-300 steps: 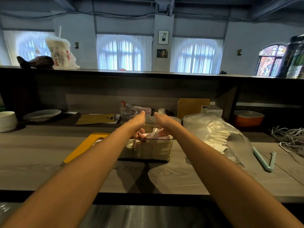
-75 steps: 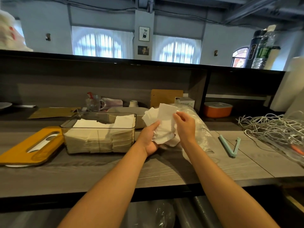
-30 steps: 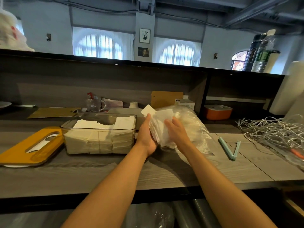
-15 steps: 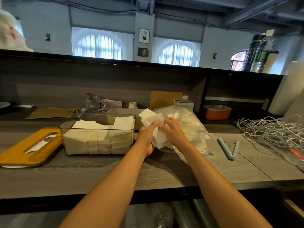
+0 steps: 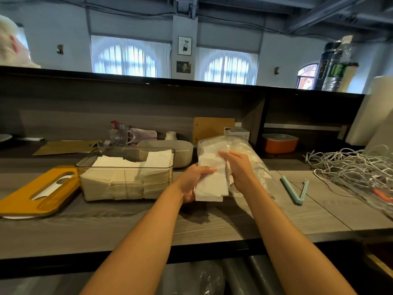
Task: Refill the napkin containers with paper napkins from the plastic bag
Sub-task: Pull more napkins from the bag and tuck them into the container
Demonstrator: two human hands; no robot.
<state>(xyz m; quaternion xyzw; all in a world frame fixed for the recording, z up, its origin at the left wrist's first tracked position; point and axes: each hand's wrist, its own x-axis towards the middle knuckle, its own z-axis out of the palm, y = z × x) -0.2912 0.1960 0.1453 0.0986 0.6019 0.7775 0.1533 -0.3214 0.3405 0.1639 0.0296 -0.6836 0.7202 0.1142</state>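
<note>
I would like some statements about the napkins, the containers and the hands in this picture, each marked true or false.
1. Both hands hold a stack of napkins. True: the left hand grips it and the right hand is against its other side.
2. The clear container is empty. False: it holds napkins.
3. The orange lid is on the clear container. False: it lies left of it on the counter.
4. The plastic bag lies behind the hands. True.

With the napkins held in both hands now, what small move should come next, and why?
Probably carry the napkin stack leftward to the clear container: the left hand grips it, the right hand steadies it, and the container is open on top.
</note>
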